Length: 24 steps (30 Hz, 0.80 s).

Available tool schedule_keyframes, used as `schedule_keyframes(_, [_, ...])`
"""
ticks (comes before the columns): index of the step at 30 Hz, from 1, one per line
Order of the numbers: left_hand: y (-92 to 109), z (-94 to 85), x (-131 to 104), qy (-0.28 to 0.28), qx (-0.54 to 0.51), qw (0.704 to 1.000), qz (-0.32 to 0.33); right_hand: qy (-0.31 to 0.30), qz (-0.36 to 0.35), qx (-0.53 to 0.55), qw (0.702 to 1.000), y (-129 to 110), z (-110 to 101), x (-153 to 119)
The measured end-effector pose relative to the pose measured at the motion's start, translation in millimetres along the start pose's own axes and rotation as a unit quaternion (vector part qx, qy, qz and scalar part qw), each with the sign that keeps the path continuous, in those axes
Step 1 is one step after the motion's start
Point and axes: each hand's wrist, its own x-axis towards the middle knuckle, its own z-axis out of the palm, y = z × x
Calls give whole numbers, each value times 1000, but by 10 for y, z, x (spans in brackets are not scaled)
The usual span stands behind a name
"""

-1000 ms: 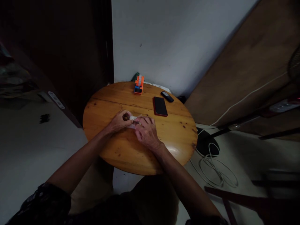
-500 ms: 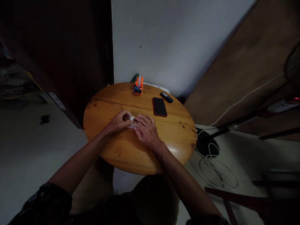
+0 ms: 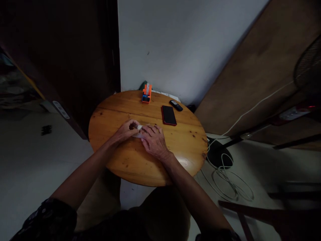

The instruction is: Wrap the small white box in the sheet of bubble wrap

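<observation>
Held in left hand (image 3: 126, 131) and right hand (image 3: 154, 142), partly hidden: white item (image 3: 138, 135); beyond, on desk (image 3: 120, 160), phone (image 3: 169, 115), handset (image 3: 176, 105), dispenser (image 3: 146, 92).

Orange tape dispenser (image 3: 146, 92): I see it at the table's (image 3: 120, 160) far edge, near the wall (image 3: 160, 43).
Red-edged phone (image 3: 169, 115): lying flat, dark face up.
Black handset (image 3: 176, 105): just beside that phone, slanted.
Pale cable (image 3: 225, 179): I make out loose loops on the floor (image 3: 82, 177).
</observation>
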Motion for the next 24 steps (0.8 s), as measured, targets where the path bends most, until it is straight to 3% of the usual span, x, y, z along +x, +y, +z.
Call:
schedule_keyframes(17, [47, 3, -18, -2, -8, 1000, -18, 89, -43, -7, 995, 0, 28, -31])
schedule_keyframes(24, [57, -2, -27, -3, 4, 1000, -16, 96, -30, -1, 995, 5, 1, -24])
